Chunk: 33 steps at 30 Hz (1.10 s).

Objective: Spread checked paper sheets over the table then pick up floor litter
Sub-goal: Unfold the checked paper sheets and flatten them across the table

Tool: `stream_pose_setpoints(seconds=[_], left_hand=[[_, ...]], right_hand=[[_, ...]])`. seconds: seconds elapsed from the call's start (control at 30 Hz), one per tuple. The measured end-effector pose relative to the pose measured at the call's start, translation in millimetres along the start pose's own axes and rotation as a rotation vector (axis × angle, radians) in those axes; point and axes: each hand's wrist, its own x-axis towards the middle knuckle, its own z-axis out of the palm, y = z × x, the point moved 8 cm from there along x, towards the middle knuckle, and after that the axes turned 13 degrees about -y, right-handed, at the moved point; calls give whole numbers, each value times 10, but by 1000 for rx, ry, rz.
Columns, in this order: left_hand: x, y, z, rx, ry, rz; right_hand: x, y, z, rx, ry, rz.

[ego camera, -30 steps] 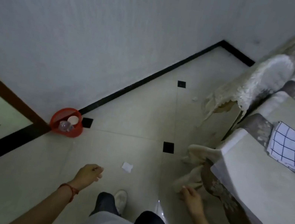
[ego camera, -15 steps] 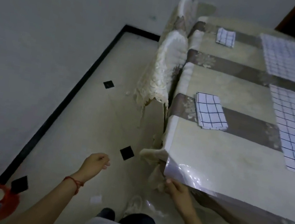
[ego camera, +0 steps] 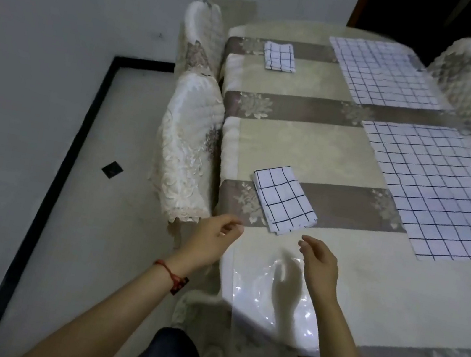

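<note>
1. Left hand [ego camera: 211,241] and right hand [ego camera: 318,262] raised apart over near table [ego camera: 311,147] corner; fingers loosely curled, holding nothing.
2. Folded checked sheet [ego camera: 283,200] just beyond both hands, untouched.
3. Second folded sheet [ego camera: 279,56] well beyond.
4. Two spread sheets [ego camera: 440,194] beyond right hand, flat.

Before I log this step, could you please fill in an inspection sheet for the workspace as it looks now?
Surface: table under a beige and brown cloth with clear plastic cover.
Job's things: two spread checked sheets on the right side; two folded checked sheets on the left side.
Clutter: nothing seen.
Hands: left hand and right hand above the near table edge, fingers loosely curled, holding nothing.
Cables: nothing seen.
Surroundings: covered chairs beside the table; tiled floor; dark doorway beyond.
</note>
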Motion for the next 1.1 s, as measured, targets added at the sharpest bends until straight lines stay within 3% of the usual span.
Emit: stream_pose_setpoints(seconds=[0.17, 0.33, 0.57, 0.77, 0.9, 1.1], left_hand=[[1033, 354, -334, 180, -27, 66], [1928, 272, -367, 412, -160, -17], [2448, 6, -62, 556, -363, -63], [2589, -28, -64, 406, -301, -36], [2586, 233, -87, 301, -302, 82], [2442, 896, -88, 255, -367, 282]], right_hand=[[526, -58, -146, -100, 171, 64], [961, -145, -115, -166, 250, 121], [1153, 44, -70, -117, 271, 302], [1082, 121, -115, -45, 295, 309], [978, 114, -188, -4, 310, 291], [975, -223, -311, -149, 181, 212]])
